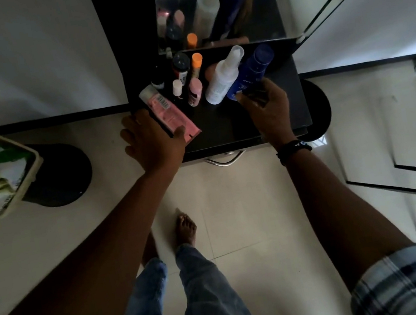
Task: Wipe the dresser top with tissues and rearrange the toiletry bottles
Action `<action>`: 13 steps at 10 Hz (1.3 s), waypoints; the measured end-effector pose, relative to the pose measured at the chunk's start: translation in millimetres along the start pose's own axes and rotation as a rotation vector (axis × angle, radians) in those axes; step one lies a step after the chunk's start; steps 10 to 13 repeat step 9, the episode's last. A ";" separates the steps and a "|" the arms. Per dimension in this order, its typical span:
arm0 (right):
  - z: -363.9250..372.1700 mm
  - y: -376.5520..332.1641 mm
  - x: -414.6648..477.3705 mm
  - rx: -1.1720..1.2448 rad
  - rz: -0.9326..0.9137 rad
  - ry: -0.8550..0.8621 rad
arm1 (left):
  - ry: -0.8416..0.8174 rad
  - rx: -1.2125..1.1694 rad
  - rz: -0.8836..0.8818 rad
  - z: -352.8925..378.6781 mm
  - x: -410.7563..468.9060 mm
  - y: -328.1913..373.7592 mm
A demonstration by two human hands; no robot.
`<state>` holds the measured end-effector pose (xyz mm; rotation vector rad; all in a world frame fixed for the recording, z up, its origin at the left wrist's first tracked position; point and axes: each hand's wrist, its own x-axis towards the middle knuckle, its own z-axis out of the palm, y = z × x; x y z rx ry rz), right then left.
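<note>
- Black table (224,132) fills the middle of the view, with a mirror (268,16) standing at its back edge and all the bottles crowded toward the back left.
- Off to the left, a cream basket (34,157) of packets sits on a round black stool (65,176).
- Left hand (152,145) is at the front left corner of the table. Its fingers (128,135) are curled round the pink tube (168,114), with the thumb pressed on the flat end.
- Right hand (271,113), with a dark band (294,147) on the wrist, has its fingers wrapped round a dark object (256,93). I can't tell what that object is.
- White spray bottle (223,77) and blue bottle (255,68) stand side by side, touching, just beyond the right hand.
- The pink tube slants with its clear cap pointing toward the back left. Whether it rests on the table, I can't tell.
- Small pink bottle (195,91) stands between the tube and the white spray bottle.
- Behind it are a black-capped bottle (181,66) and an orange-capped stick (196,62), close together.
- Smallest are a white-capped vial (176,86) and a little dark bottle (158,81), near the tube's cap.
</note>
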<state>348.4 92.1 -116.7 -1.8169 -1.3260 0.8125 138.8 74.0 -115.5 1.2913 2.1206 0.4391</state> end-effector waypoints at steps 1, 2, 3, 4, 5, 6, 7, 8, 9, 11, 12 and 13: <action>0.1 -0.7 0.2 -0.006 -0.005 -0.005 | -0.011 0.003 0.017 -0.8 1.4 -4.2; 1.0 -0.4 0.3 -0.008 -0.003 -0.003 | -0.012 0.010 0.020 -1.8 1.3 -9.6; 1.6 -2.3 -2.8 -0.009 0.006 0.007 | -0.028 -0.010 0.030 -2.6 0.8 -13.9; 1.5 -1.6 -9.0 0.004 0.026 0.033 | -0.038 -0.036 0.041 -4.0 -1.6 -17.1; 2.3 0.1 -22.4 -0.005 0.098 0.112 | -0.034 -0.031 0.037 -8.1 -7.1 -18.8; 6.7 1.2 -42.1 0.027 0.178 0.201 | -0.047 -0.004 0.047 -14.9 -16.2 -22.0; 13.8 -5.7 -61.6 0.018 0.225 0.252 | -0.066 0.072 0.102 -25.5 -30.0 -23.9; 19.1 -21.2 -84.3 -0.025 0.217 0.284 | -0.103 0.134 0.164 -40.9 -48.7 -27.5; 26.7 -41.5 -107.9 -0.045 0.265 0.268 | -0.134 0.167 0.211 -57.6 -68.4 -30.1; 26.7 -41.5 -107.9 -0.045 0.265 0.268 | -0.134 0.167 0.211 -57.6 -68.4 -30.1; 26.7 -41.5 -107.9 -0.045 0.265 0.268 | -0.134 0.167 0.211 -57.6 -68.4 -30.1; 26.7 -41.5 -107.9 -0.045 0.265 0.268 | -0.134 0.167 0.211 -57.6 -68.4 -30.1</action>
